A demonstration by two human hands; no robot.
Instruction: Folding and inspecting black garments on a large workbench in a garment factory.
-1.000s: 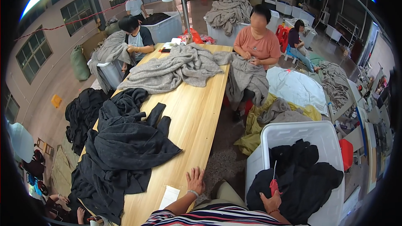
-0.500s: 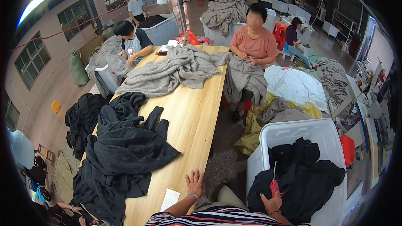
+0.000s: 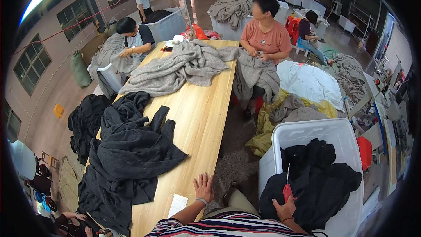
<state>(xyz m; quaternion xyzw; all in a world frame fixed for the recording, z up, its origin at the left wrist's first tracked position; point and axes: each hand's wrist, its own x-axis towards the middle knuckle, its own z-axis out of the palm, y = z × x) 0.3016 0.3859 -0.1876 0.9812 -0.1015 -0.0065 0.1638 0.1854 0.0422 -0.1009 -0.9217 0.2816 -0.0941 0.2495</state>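
Observation:
My left hand (image 3: 203, 188) lies flat on the right edge of the wooden table (image 3: 199, 149), fingers spread and nothing in them. Beside its wrist is a white slip of paper (image 3: 178, 205). My right hand (image 3: 284, 207) is closed round a pair of red-handled scissors (image 3: 287, 192), their thin metal blades pointing up. It is over the white plastic tub (image 3: 266, 173) against dark knitted garments (image 3: 322, 188) heaped inside. A pile of dark grey knitwear (image 3: 131, 149) covers the table's left side.
Light grey knitwear (image 3: 184, 68) lies across the table's far end. A person in a coral shirt (image 3: 265, 39) handles grey fabric at its far right; another person (image 3: 138, 39) works at the far left. A yellow sack (image 3: 258, 137) and a white sack (image 3: 309, 85) lie beyond the tub.
The view has shifted slightly, so the far table end sits higher. The person in coral has turned their head to the left. My hands have stayed nearly where they were.

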